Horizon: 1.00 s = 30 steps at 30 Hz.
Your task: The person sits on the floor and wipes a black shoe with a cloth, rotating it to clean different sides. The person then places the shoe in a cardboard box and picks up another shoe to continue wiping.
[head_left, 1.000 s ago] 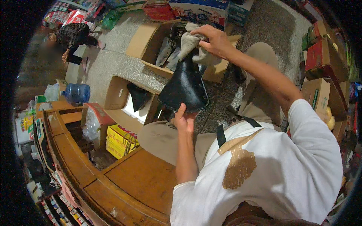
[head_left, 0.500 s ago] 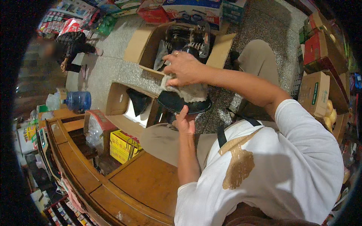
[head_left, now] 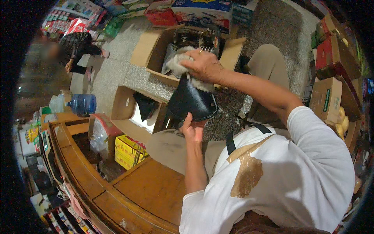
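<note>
Between my hands is a black, glossy, cone-like piece (head_left: 191, 102) with a wide rounded lower edge and a small hole near its right corner. My left hand (head_left: 193, 128) grips that lower edge from beneath, thumb on the near face and the other fingers mostly hidden. A greyish-white cloth (head_left: 180, 64) is bunched in my right hand (head_left: 205, 67) and lies against the narrow upper end of the piece. Just beyond stands an open cardboard box (head_left: 145, 48) with dark parts and coil shapes inside. A similar black piece (head_left: 144, 106) rests in a smaller carton (head_left: 121, 102) to the left.
A wooden desk (head_left: 152, 187) curves along the near left, with a yellow box (head_left: 128, 151) beside it and a blue water bottle (head_left: 82, 104) farther back. Stacked cartons (head_left: 325, 93) line the right side. Another person (head_left: 76, 48) is at the far left.
My right hand and the cloth have shifted up and slightly right, off the piece's broad face. More of its black surface now shows. My left hand keeps its hold on the lower edge.
</note>
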Motion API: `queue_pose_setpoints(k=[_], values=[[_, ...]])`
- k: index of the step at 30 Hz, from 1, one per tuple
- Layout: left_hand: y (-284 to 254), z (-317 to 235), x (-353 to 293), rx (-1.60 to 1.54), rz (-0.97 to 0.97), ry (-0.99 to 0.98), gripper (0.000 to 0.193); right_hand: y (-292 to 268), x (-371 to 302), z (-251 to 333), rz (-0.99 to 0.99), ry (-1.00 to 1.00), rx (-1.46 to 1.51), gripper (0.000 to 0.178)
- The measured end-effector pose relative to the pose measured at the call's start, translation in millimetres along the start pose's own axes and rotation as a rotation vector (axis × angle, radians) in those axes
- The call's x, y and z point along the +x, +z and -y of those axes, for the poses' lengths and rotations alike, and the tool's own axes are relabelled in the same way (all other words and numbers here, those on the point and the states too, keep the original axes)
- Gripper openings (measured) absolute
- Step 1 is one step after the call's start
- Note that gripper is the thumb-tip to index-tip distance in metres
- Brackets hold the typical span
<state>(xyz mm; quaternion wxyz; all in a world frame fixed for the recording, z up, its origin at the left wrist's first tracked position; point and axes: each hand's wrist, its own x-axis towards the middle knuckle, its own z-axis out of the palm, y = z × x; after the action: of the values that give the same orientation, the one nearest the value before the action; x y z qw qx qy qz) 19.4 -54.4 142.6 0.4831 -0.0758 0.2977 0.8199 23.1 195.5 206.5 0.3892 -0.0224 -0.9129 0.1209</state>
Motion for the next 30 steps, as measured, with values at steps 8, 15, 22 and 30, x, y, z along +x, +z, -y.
queue_pose_setpoints(k=[8,15,22,30], values=[[-15.7,-2.8,2.4,-0.024,-0.039,0.030,0.057,-16.4,-45.0,22.4,0.304,-0.217,0.285,0.044],[-5.3,-7.4,-2.5,-0.075,-0.083,0.024,0.049,-29.4,-41.9,49.0,0.340,-0.015,0.308,0.058],[1.7,-8.6,-1.5,-0.050,-0.008,0.012,0.052,-19.7,-28.1,-45.8,0.328,0.185,0.019,0.058],[-3.2,-10.8,7.3,0.244,-0.174,0.201,0.038,-22.9,6.0,44.5,0.184,0.041,0.294,0.053]])
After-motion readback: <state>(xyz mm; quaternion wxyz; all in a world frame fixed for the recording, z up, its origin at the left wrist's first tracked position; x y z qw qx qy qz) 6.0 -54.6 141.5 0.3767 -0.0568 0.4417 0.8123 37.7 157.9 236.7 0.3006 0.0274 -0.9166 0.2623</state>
